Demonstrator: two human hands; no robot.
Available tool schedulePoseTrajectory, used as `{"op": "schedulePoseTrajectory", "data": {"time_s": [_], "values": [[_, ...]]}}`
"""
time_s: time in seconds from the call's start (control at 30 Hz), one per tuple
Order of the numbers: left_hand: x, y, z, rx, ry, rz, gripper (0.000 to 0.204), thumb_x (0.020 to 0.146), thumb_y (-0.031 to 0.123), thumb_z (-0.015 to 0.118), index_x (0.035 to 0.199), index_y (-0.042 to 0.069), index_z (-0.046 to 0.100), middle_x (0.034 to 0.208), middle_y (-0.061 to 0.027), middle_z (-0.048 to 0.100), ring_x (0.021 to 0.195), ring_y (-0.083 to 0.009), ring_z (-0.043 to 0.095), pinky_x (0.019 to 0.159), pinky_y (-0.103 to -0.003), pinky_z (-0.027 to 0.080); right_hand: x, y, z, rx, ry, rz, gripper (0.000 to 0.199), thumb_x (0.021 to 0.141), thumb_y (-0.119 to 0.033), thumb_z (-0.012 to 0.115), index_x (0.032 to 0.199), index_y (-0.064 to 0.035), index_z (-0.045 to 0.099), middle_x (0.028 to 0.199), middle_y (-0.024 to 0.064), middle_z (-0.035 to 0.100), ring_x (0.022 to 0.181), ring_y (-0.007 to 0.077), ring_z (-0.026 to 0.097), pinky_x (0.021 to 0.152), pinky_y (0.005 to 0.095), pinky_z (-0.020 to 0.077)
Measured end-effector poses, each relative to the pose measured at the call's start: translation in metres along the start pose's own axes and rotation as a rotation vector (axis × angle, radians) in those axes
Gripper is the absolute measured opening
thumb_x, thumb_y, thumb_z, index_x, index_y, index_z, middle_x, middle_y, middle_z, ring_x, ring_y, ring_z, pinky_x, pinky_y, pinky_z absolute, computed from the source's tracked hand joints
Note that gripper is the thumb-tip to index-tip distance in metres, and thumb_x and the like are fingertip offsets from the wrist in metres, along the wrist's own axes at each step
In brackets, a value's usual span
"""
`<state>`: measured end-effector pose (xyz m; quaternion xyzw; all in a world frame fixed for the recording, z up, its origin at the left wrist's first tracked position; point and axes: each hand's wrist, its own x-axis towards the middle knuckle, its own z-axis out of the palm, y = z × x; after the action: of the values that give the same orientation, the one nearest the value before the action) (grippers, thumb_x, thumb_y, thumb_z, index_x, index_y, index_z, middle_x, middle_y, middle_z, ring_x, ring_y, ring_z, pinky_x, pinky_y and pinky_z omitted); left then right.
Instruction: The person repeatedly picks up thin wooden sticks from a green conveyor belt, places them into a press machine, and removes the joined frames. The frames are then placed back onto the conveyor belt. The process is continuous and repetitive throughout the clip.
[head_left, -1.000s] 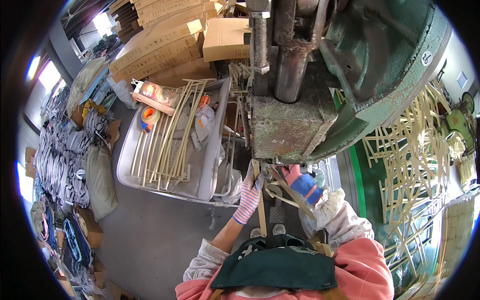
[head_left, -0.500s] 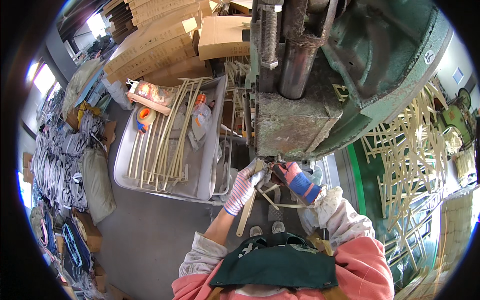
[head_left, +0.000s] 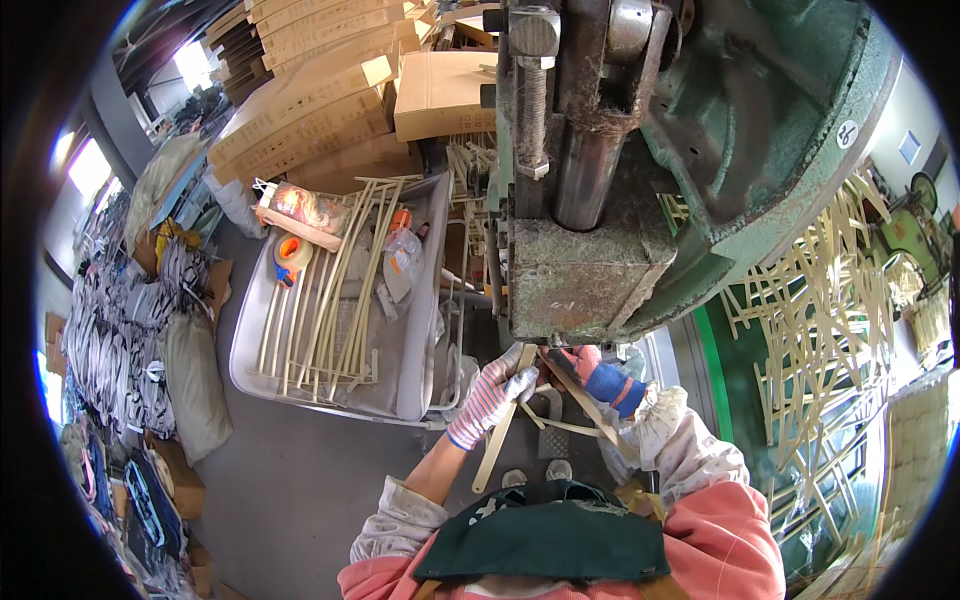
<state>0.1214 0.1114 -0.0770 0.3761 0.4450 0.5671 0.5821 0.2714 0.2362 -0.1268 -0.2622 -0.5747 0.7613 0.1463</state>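
My left hand (head_left: 491,394), in a striped glove, is closed round a flat cream-coloured strip (head_left: 490,460) with a rounded lower end. The strip slants down toward me. My right hand (head_left: 602,380), gloved in pink and blue, is beside it with its fingers curled at the upper end of a second flat strip (head_left: 592,408), which slants down to the right. Both hands are just below the heavy block (head_left: 590,275) of a green press (head_left: 780,130). The block partly hides the strips' upper ends and my right fingertips.
At left a grey-white tub (head_left: 412,370) holds long cream strips (head_left: 330,300), a tape roll (head_left: 292,252) and plastic bags. Cardboard boxes (head_left: 445,95) are stacked behind. A large heap of strips (head_left: 815,320) lies at right. Sacks (head_left: 195,385) stand at far left.
My hands have moved slightly down and a little apart. The second strip now slants out under my right hand. The whole view has shifted a little.
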Motion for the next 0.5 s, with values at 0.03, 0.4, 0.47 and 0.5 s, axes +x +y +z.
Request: {"op": "schedulePoseTrajectory", "data": {"time_s": [0.03,0.4,0.47,0.5], "values": [[0.000,0.001,-0.001,0.022,0.000,0.028,0.024,0.091,0.014,0.055,0.114,0.006,0.056,0.077,0.0040,0.056,0.062,-0.0034,0.044,0.056,-0.019,0.037,0.003,0.006,-0.002,0.020,0.062,0.046,0.041,0.091,-0.046,0.048,0.095,-0.0072,0.061,0.075,0.0096,0.066,0.043,0.0127,0.049,0.035,0.0252,0.0365],[0.005,0.015,0.000,0.164,-0.058,-0.013,0.010,0.092,0.014,0.052,0.100,0.007,0.056,0.078,0.0053,0.054,0.064,-0.0029,0.044,0.056,-0.019,0.037,0.011,0.020,-0.013,0.289,0.103,0.073,0.038,0.084,-0.023,0.066,0.106,0.0062,0.056,0.092,0.0170,0.065,0.076,0.0271,0.066,0.064,0.0392,0.0559],[0.004,0.016,0.000,0.215,-0.063,-0.071,0.013,0.091,0.014,0.053,0.102,0.007,0.056,0.078,0.0051,0.054,0.064,-0.0030,0.043,0.057,-0.019,0.038,0.000,0.001,-0.008,0.163,0.091,0.157,0.036,0.083,-0.027,0.067,0.098,0.0051,0.060,0.084,0.0144,0.066,0.067,0.0247,0.065,0.060,0.0359,0.0557],[0.004,0.017,0.000,0.183,-0.078,-0.033,0.015,0.092,0.014,0.053,0.105,0.006,0.056,0.079,0.0049,0.054,0.065,-0.0030,0.043,0.057,-0.019,0.038,-0.005,-0.008,-0.004,0.154,0.013,0.082,0.036,0.083,-0.029,0.067,0.094,0.0044,0.062,0.080,0.0131,0.066,0.063,0.0233,0.065,0.058,0.0341,0.0554]]}}
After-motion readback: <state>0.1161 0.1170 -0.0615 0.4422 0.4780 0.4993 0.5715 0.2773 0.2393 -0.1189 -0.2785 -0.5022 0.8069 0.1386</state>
